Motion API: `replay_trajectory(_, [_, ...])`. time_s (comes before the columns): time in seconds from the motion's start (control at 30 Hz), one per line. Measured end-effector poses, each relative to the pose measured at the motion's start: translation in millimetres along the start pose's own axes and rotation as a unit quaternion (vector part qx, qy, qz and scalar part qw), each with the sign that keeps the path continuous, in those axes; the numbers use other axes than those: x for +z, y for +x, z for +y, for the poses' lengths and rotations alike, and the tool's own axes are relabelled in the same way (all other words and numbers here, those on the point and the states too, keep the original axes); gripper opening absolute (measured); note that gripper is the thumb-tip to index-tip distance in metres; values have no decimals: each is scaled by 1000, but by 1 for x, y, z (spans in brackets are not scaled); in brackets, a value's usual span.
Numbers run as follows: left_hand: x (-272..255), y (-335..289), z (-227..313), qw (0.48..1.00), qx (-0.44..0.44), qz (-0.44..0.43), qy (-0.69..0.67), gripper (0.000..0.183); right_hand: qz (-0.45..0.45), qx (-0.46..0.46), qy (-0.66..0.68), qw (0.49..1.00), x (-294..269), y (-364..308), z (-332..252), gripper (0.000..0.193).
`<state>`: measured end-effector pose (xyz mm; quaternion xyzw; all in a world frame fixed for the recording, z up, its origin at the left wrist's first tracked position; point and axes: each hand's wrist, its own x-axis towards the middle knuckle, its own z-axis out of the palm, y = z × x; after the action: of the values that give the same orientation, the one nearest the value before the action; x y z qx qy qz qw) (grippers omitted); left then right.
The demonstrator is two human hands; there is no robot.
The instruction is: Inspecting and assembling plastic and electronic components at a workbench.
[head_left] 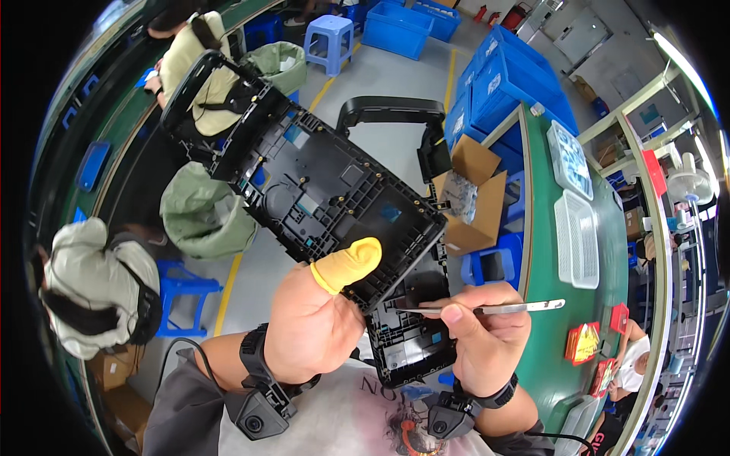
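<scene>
A large, black, moulded-plastic housing [327,190] slants down rightward, its inner face showing ribs, a round recess, brass-coloured inserts and bluish patches, with a looped frame at its upper left. The left hand [312,330] grips its near edge, thumb in a yellow rubber cot [350,264], other fingers mostly hidden. Beneath sits a ribbed black plastic piece [411,359]. The right hand [490,334] pinches slim silver metal tweezers [521,308].

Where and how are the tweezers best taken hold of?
Probably mid-shaft, pinched by the right hand from the near side: the tweezers are slim and held crosswise, narrow tip left, broad end right.
</scene>
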<state>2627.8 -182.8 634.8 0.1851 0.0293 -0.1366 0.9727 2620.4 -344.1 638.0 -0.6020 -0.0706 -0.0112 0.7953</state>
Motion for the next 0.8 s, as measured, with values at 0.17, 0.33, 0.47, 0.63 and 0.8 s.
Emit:
replay_trajectory(0.17, [40, 63, -8, 998, -3, 29, 62, 30, 9, 16, 26, 999, -46, 59, -15, 14])
replay_trajectory(0.33, [60, 153, 8, 998, -22, 11, 53, 30, -22, 43, 68, 997, -70, 156, -30, 12])
replay_trajectory(0.47, [57, 228, 26, 998, -52, 8, 23, 31, -79, 53, 67, 993, -83, 237, -22, 12])
replay_trajectory(0.63, [53, 302, 63, 999, -14, 24, 28, 32, -98, 68, 88, 989, -77, 332, -3, 12])
replay_trajectory(0.8, [39, 351, 103, 999, 26, 20, 26, 30, -125, 75, 80, 986, -52, 401, 11, 14])
